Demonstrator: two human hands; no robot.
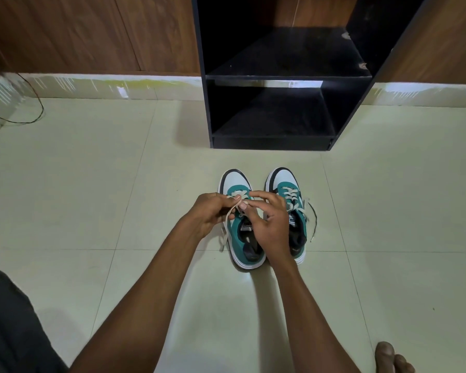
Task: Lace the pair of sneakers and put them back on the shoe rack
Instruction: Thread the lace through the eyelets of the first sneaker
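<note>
Sneakers, two of them, stood side by side on the pale tiled floor near the middle of the frame, toes pointing at the rack. We saw teal and white on both, with black at the toes. The left sneaker had only a few crossings of lace near its toe. The right sneaker was laced further up, and its loose lace ends hung off to the right. A small black label sat on each tongue, but we could not read the writing.

Our left hand was curled closed and pinched the cream lace over the left sneaker. That lace ran down past the hand to the floor. Our right hand was half open, its fingertips at the same lace, and it hid most of the gap between the shoes.

We saw the black shoe rack in the upper middle, against a brown wooden wall. A thin wire curled at the upper left. Bare toes showed at the lower right, and dark cloth at the lower left.
</note>
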